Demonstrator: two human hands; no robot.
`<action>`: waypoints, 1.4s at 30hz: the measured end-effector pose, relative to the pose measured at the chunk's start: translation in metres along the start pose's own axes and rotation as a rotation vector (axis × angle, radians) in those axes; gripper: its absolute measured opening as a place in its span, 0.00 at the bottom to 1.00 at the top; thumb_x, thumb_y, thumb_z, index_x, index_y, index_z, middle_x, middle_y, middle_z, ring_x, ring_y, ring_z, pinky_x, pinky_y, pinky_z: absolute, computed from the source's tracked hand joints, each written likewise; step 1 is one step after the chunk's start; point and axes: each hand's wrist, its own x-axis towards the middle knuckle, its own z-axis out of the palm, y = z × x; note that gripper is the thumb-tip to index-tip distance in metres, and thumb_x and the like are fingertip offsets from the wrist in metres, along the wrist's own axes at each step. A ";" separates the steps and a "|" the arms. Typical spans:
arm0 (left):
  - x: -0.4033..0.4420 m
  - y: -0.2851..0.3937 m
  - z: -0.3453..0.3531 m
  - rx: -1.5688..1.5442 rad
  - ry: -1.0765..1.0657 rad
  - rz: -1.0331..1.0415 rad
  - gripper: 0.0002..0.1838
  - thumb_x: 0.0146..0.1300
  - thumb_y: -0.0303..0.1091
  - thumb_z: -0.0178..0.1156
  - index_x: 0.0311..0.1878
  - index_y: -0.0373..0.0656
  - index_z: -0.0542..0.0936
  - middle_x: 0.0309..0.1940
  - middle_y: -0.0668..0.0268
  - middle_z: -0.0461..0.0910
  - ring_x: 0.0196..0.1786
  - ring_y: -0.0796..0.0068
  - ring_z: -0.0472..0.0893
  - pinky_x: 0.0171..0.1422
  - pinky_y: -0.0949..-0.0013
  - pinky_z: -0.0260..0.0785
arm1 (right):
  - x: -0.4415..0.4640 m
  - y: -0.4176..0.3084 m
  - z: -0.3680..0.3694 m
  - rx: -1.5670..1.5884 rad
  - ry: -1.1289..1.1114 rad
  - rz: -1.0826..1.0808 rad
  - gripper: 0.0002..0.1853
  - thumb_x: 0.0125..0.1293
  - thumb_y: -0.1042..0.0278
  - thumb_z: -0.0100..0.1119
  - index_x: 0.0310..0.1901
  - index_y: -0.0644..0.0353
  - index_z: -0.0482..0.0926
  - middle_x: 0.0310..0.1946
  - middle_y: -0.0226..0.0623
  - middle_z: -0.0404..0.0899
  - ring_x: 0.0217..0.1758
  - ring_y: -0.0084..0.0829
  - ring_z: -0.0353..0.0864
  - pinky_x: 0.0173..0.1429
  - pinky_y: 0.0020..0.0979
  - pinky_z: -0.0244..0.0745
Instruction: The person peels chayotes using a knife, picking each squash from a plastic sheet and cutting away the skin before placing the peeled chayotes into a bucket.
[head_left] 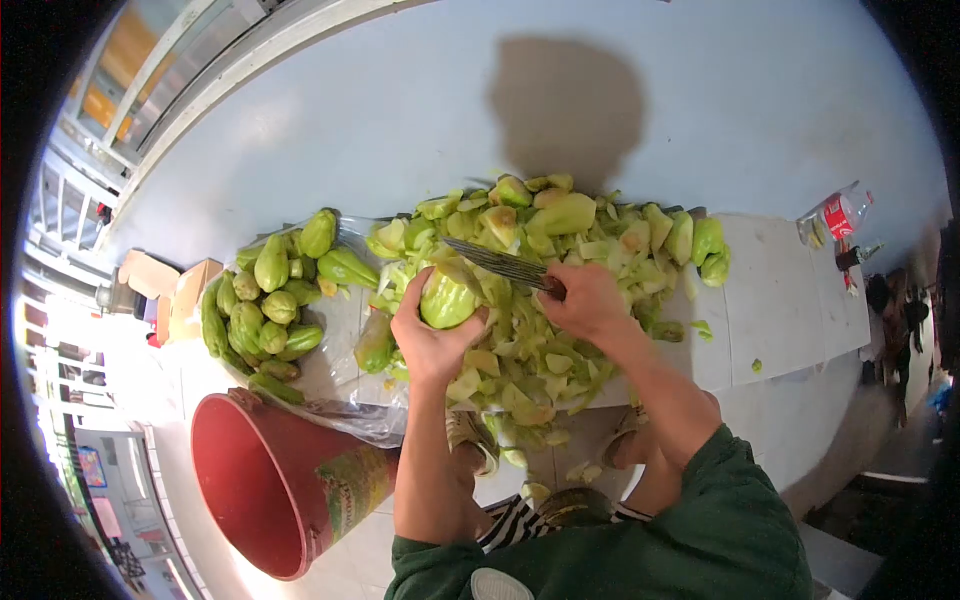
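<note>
Tiled counter [740,310], chayote [447,300] in hand

Setting: domestic, likely a home kitchen or utility area. Indicated by a plain painted wall [400,110], a white-tiled counter [775,290], a red bucket [245,490] set below, and barred white metalwork [150,75] at one side. Exact room type cannot be determined.

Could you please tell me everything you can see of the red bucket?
The red bucket looks like plastic, round and tapering, with a thick rim and a worn green-and-yellow label on its side. Its wide mouth is open and nothing shows inside. It sits by the white worktop, near clear plastic sheeting; contact is unclear.
</note>
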 end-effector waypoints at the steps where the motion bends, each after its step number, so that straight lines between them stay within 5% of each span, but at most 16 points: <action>1: 0.001 -0.002 -0.003 -0.067 -0.045 -0.084 0.32 0.37 0.30 0.75 0.51 0.31 0.79 0.39 0.65 0.83 0.41 0.76 0.80 0.51 0.70 0.74 | -0.001 -0.001 -0.002 -0.002 -0.005 -0.004 0.11 0.54 0.59 0.63 0.33 0.57 0.78 0.24 0.45 0.80 0.30 0.51 0.81 0.36 0.48 0.75; 4: 0.001 -0.011 -0.002 -0.068 -0.045 -0.159 0.34 0.38 0.31 0.76 0.52 0.32 0.78 0.41 0.61 0.83 0.43 0.72 0.81 0.52 0.68 0.74 | -0.002 -0.001 -0.004 0.106 0.059 -0.022 0.12 0.56 0.58 0.62 0.31 0.59 0.78 0.23 0.45 0.80 0.30 0.51 0.81 0.37 0.48 0.76; 6: -0.002 -0.007 -0.001 0.004 -0.008 -0.156 0.36 0.38 0.32 0.77 0.55 0.31 0.76 0.43 0.57 0.83 0.45 0.68 0.82 0.52 0.65 0.74 | -0.002 0.003 -0.004 0.109 0.123 -0.012 0.10 0.56 0.65 0.63 0.29 0.63 0.77 0.18 0.43 0.76 0.21 0.44 0.77 0.29 0.39 0.71; 8: -0.001 0.009 -0.003 0.376 0.148 0.168 0.37 0.36 0.31 0.78 0.55 0.36 0.76 0.45 0.57 0.80 0.46 0.58 0.81 0.53 0.61 0.74 | -0.003 0.000 -0.011 0.086 0.067 0.024 0.11 0.56 0.62 0.63 0.30 0.62 0.77 0.21 0.45 0.78 0.25 0.48 0.79 0.33 0.43 0.73; 11: -0.002 0.002 -0.006 0.476 0.172 0.250 0.41 0.35 0.33 0.79 0.58 0.39 0.74 0.50 0.53 0.77 0.51 0.49 0.77 0.56 0.54 0.71 | -0.005 -0.003 -0.013 0.054 -0.005 0.059 0.13 0.55 0.60 0.64 0.30 0.61 0.77 0.24 0.47 0.81 0.30 0.52 0.81 0.36 0.48 0.75; 18: -0.002 0.000 -0.005 0.467 0.213 0.276 0.40 0.35 0.31 0.79 0.58 0.40 0.75 0.51 0.54 0.76 0.53 0.50 0.76 0.58 0.54 0.70 | -0.009 0.000 -0.003 0.054 0.031 0.029 0.12 0.55 0.60 0.65 0.31 0.61 0.77 0.22 0.48 0.79 0.29 0.54 0.80 0.35 0.48 0.75; 21: 0.000 0.006 -0.009 0.334 0.143 0.059 0.40 0.36 0.27 0.78 0.59 0.41 0.74 0.53 0.56 0.76 0.56 0.54 0.76 0.60 0.55 0.69 | -0.008 0.001 -0.001 0.040 0.033 0.043 0.12 0.55 0.60 0.65 0.31 0.61 0.77 0.22 0.48 0.79 0.29 0.53 0.80 0.35 0.48 0.75; 23: 0.002 0.000 -0.013 -0.736 -0.019 -0.202 0.34 0.49 0.33 0.73 0.62 0.45 0.72 0.57 0.59 0.76 0.57 0.58 0.76 0.61 0.55 0.70 | -0.008 0.002 0.001 0.078 0.080 -0.006 0.11 0.56 0.63 0.64 0.30 0.62 0.77 0.19 0.46 0.76 0.24 0.49 0.76 0.31 0.43 0.71; 25: 0.004 -0.014 -0.016 -0.928 -0.003 -0.315 0.30 0.56 0.40 0.67 0.63 0.47 0.72 0.57 0.61 0.76 0.57 0.57 0.77 0.58 0.54 0.71 | -0.011 0.002 0.004 0.123 0.118 -0.050 0.11 0.57 0.65 0.64 0.30 0.64 0.77 0.16 0.45 0.74 0.19 0.45 0.73 0.27 0.39 0.67; 27: 0.006 -0.007 -0.021 -1.183 0.016 -0.652 0.27 0.67 0.56 0.49 0.63 0.50 0.72 0.56 0.61 0.76 0.55 0.57 0.78 0.52 0.51 0.73 | -0.008 0.003 0.000 0.034 0.042 0.035 0.12 0.55 0.60 0.65 0.31 0.60 0.77 0.22 0.46 0.80 0.28 0.52 0.81 0.35 0.47 0.75; 30: 0.006 -0.017 -0.024 -1.439 -0.177 -0.659 0.27 0.67 0.58 0.48 0.60 0.51 0.74 0.53 0.60 0.78 0.53 0.58 0.78 0.47 0.49 0.72 | -0.008 -0.001 -0.006 0.041 0.029 0.038 0.12 0.55 0.60 0.65 0.31 0.61 0.77 0.21 0.45 0.80 0.28 0.51 0.81 0.34 0.46 0.76; 34: 0.008 -0.005 -0.015 -1.321 0.082 -0.746 0.27 0.65 0.61 0.49 0.56 0.52 0.75 0.47 0.61 0.79 0.47 0.57 0.78 0.39 0.51 0.71 | -0.012 -0.002 -0.007 0.043 0.070 0.015 0.12 0.54 0.61 0.66 0.31 0.60 0.77 0.21 0.44 0.79 0.27 0.50 0.81 0.33 0.45 0.75; 37: -0.001 -0.007 -0.018 -1.412 -0.110 -0.647 0.28 0.65 0.63 0.49 0.56 0.52 0.76 0.46 0.63 0.79 0.46 0.60 0.78 0.41 0.50 0.71 | -0.014 0.002 -0.004 0.034 0.040 -0.020 0.11 0.54 0.62 0.67 0.32 0.60 0.78 0.20 0.43 0.79 0.26 0.49 0.81 0.32 0.44 0.75; 42: -0.001 -0.011 -0.011 -1.256 -0.054 -0.784 0.28 0.69 0.61 0.45 0.59 0.49 0.75 0.51 0.60 0.79 0.51 0.58 0.79 0.49 0.42 0.71 | -0.021 -0.005 -0.003 0.097 0.132 -0.189 0.11 0.52 0.67 0.70 0.30 0.58 0.76 0.20 0.40 0.77 0.23 0.45 0.79 0.29 0.41 0.74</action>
